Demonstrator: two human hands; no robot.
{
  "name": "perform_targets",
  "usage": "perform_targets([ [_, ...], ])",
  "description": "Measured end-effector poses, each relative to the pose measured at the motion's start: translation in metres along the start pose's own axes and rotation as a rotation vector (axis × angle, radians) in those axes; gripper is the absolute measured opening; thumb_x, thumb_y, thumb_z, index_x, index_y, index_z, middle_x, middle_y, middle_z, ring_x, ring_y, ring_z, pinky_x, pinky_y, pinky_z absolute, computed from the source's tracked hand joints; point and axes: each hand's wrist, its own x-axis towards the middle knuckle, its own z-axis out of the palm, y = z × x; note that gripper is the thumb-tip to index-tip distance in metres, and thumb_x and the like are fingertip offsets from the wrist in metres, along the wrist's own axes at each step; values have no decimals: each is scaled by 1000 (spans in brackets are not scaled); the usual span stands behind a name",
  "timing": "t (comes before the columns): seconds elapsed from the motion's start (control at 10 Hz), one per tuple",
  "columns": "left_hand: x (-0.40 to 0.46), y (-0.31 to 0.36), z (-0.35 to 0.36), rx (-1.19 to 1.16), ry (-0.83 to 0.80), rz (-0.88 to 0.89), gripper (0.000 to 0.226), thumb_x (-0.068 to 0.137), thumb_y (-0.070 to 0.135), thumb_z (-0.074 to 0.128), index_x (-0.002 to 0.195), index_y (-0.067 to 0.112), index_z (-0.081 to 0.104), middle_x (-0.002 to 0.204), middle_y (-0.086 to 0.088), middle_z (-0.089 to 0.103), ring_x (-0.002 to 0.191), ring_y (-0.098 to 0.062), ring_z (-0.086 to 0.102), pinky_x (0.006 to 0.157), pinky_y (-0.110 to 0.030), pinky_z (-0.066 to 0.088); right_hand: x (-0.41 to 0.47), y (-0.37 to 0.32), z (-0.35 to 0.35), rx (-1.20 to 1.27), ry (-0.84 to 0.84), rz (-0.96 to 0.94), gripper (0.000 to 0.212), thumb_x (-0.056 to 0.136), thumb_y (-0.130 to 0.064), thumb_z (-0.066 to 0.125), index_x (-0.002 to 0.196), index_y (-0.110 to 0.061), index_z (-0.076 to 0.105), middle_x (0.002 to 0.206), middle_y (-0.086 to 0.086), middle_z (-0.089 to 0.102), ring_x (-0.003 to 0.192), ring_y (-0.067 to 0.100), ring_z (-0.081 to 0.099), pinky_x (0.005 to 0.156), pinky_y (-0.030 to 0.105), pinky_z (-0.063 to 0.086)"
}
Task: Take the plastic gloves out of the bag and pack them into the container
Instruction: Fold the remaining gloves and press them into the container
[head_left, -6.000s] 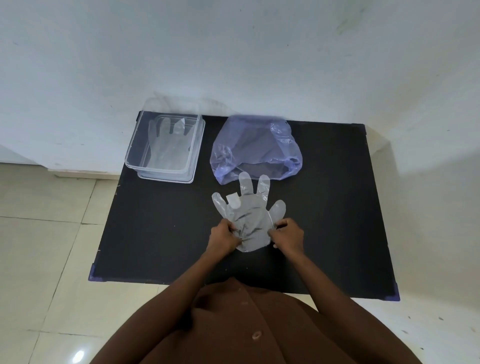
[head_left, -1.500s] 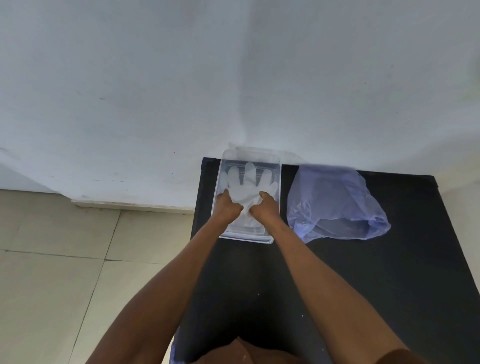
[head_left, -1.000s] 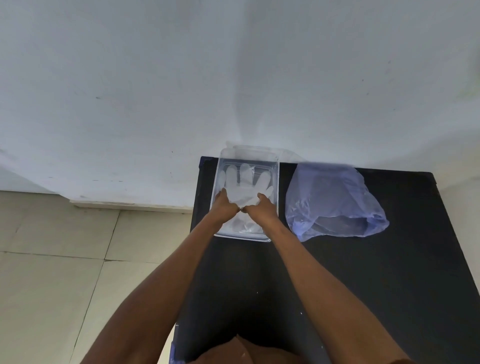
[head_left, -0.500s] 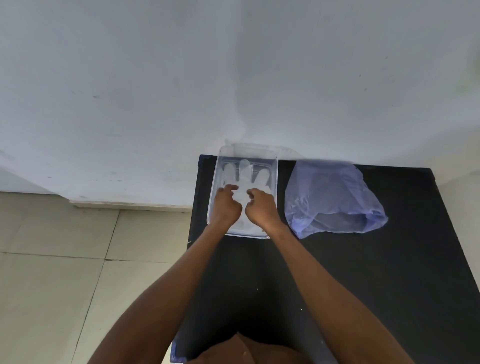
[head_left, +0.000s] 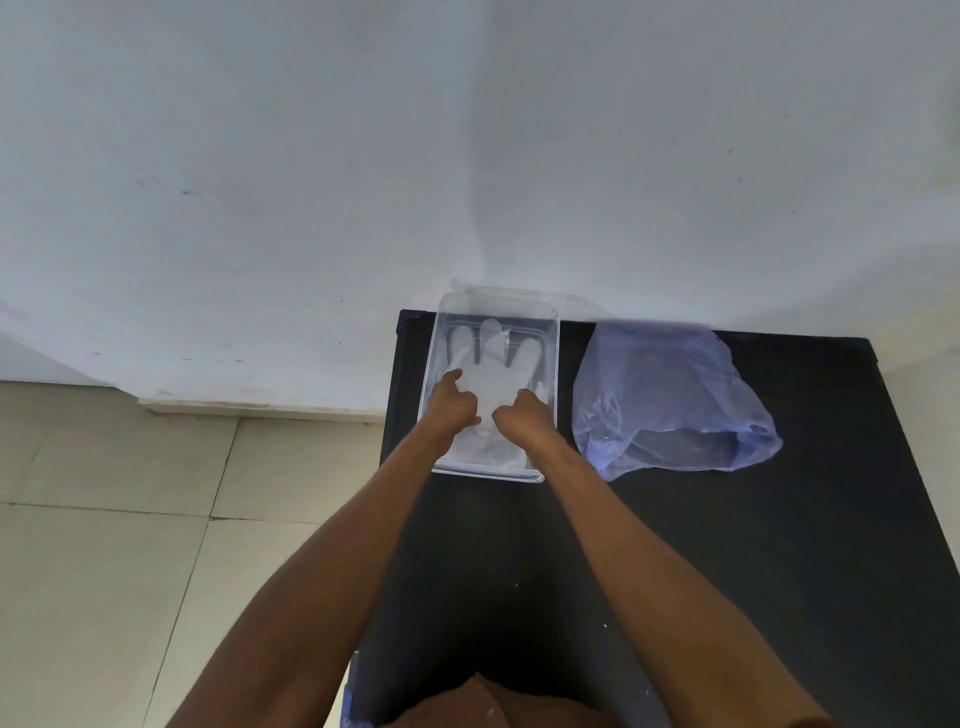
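Note:
A clear rectangular container (head_left: 439, 332) stands at the far left corner of the black table (head_left: 779, 545). A translucent plastic glove (head_left: 492, 364) lies flat inside it, fingers pointing toward the wall. My left hand (head_left: 451, 405) and my right hand (head_left: 522, 418) are both inside the container, fingers curled, resting on the glove's palm area on either side. Whether they pinch the glove or only press on it is unclear. A crumpled bluish plastic bag (head_left: 670, 395) lies just right of the container, its opening facing me.
A white wall rises directly behind the table. Beige floor tiles (head_left: 104, 519) lie to the left, past the table's left edge. The table's near and right parts are bare black surface.
Since six seconds ago the glove went from the table's middle into the container. In the last half second my hands spread slightly apart on the glove, flattening it.

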Motion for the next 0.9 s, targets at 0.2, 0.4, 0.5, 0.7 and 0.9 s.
perform_targets([
  [0.2,-5,-3,2,-5,27,81,73,90,-6,57,153,20,31,149,-10,48,129,-34,54,101,-47,56,6,-11,1,-2,51,-46,42,93,-5,53,135,-1,49,132,17,59,109,31,62,77,29,49],
  [0.4,1,-1,2,-69,12,94,78,93,-7,54,157,22,23,160,-8,33,128,-35,56,101,-44,56,23,-20,-12,-43,25,-144,44,92,-2,48,136,-4,48,128,17,61,109,31,62,78,30,47],
  [0.5,3,4,0,-110,5,30,77,95,-7,51,158,23,20,154,-10,40,122,-36,60,88,-39,61,26,-21,-17,-105,5,-113,49,93,-6,47,142,-2,43,137,19,55,120,33,57,86,30,46],
  [0.7,-6,10,2,-143,12,20,69,98,-5,51,156,24,28,150,-13,45,110,-32,67,68,-24,60,24,-21,-17,4,40,-134,52,90,-4,49,141,-4,45,131,15,59,110,29,62,81,33,53],
  [0.9,-22,17,2,-193,20,169,44,96,5,59,139,17,53,131,-15,61,100,-28,70,91,-41,61,5,-10,-34,168,219,-308,37,94,-13,57,130,-14,60,127,3,67,105,14,62,86,24,50],
])
